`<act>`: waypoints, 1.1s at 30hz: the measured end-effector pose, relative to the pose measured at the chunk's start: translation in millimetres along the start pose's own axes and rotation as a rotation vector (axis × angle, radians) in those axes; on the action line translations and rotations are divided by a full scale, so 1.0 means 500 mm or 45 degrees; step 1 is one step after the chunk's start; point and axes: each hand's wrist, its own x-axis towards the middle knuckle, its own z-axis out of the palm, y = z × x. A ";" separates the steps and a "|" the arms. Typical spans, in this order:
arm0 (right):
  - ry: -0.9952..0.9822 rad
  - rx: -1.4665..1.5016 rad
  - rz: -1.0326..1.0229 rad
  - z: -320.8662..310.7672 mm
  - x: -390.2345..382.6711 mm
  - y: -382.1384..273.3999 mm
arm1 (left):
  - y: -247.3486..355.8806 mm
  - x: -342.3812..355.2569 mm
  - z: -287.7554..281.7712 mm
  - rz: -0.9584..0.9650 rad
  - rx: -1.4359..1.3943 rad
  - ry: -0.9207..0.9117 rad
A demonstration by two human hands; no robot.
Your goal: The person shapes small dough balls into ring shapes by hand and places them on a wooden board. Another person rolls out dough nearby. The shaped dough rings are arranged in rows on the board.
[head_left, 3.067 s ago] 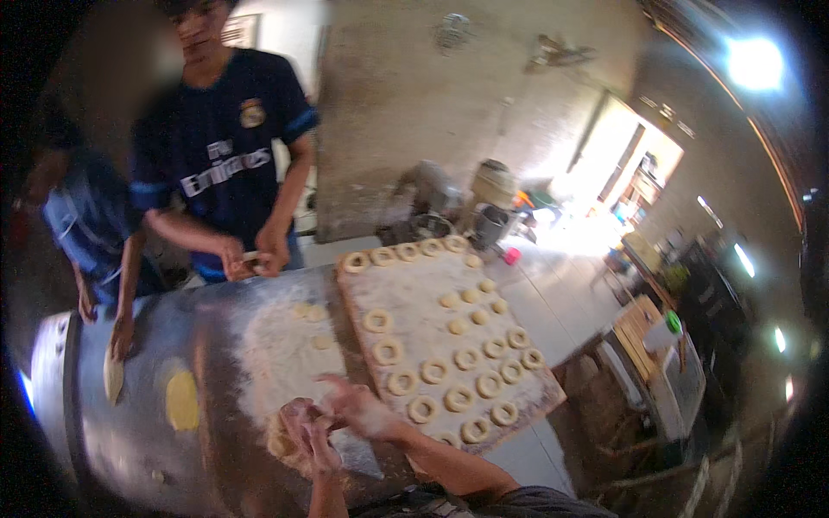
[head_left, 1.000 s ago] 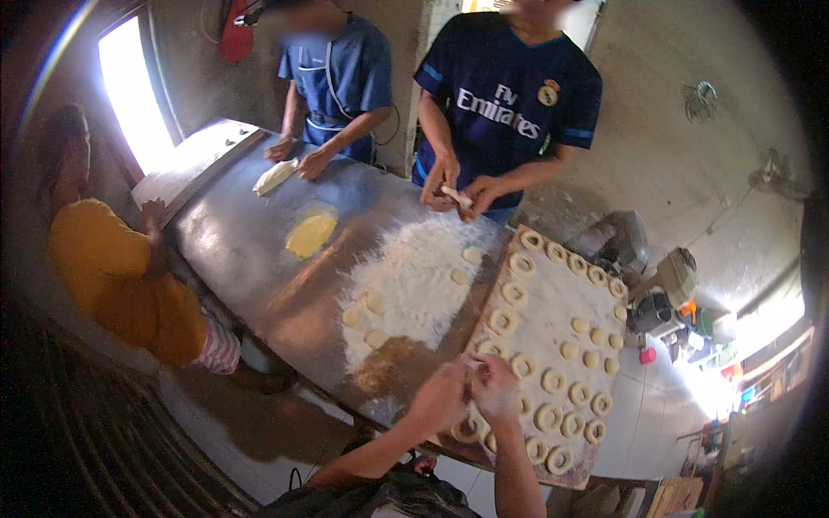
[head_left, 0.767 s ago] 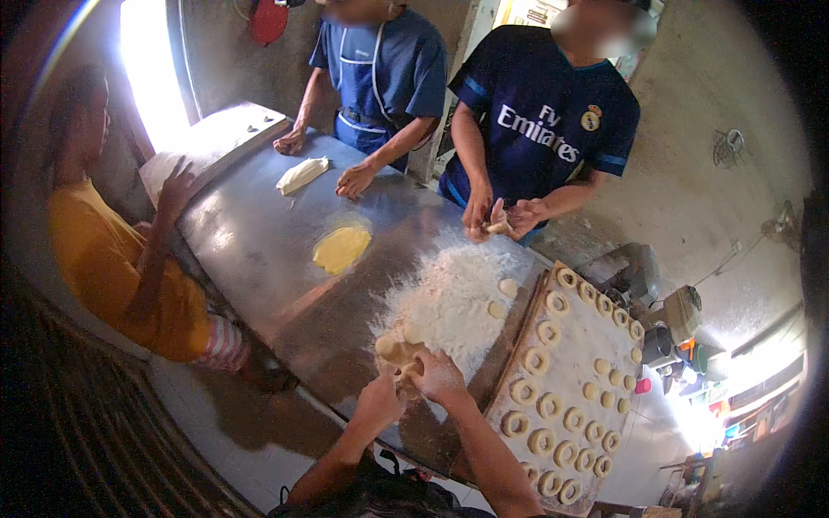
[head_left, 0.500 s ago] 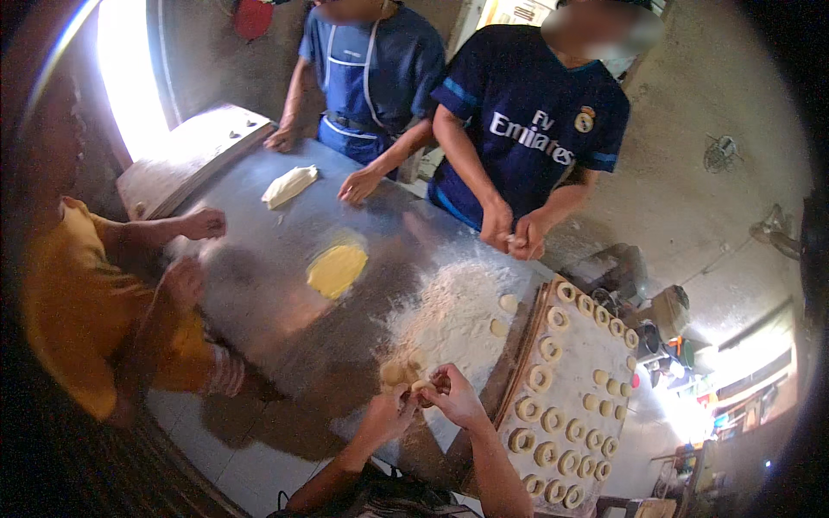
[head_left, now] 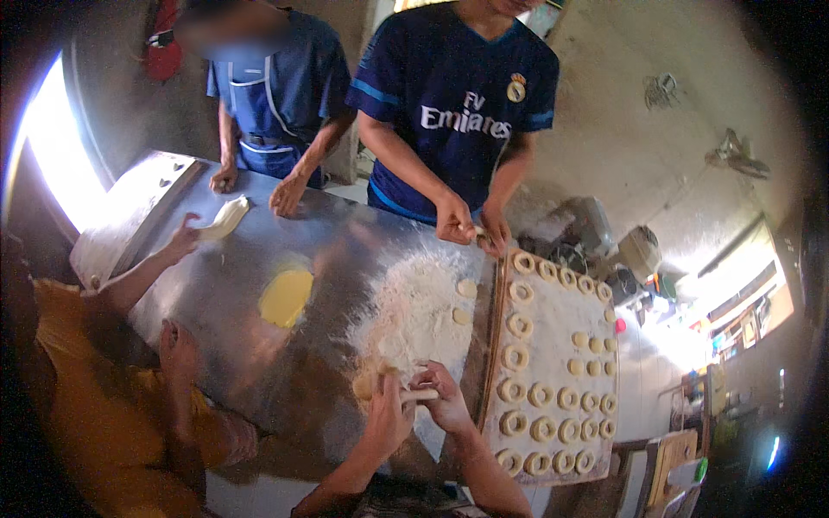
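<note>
Between my two hands is a small pale strip of dough (head_left: 420, 394), stretched sideways over the near edge of the flour. My left hand (head_left: 390, 416) grips its left end, with the thumb and fingers closed. The fingers of my right hand (head_left: 446, 399) are curled round the other end. Flattened dough pieces (head_left: 366, 383) lie in the flour (head_left: 414, 302) just beyond my left hand, partly hidden by it. Two small dough discs (head_left: 462, 317) rest at the flour's right side.
A tray (head_left: 546, 321) on the right bears several dough rings and small discs. Yellow fat (head_left: 287, 298) is spread on the metal table (head_left: 233, 298). Two people stand across it, one pinching dough. At the left, a person in yellow touches a long dough piece (head_left: 226, 217).
My hands have moved slightly apart, and the dough between them now shows as a longer strip. The person in yellow has reached the long dough piece. The whole view has shifted.
</note>
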 end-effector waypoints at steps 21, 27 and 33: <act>0.117 0.800 -0.291 -0.293 -0.278 -0.098 | 0.322 -0.113 0.270 -0.185 -1.070 -0.073; 0.525 0.563 -0.071 -0.451 -0.468 -0.080 | 0.521 -0.160 0.338 0.150 -0.435 -0.496; 0.780 1.366 -0.393 -0.578 -0.625 -0.050 | 0.677 -0.205 0.417 0.089 -0.425 -0.932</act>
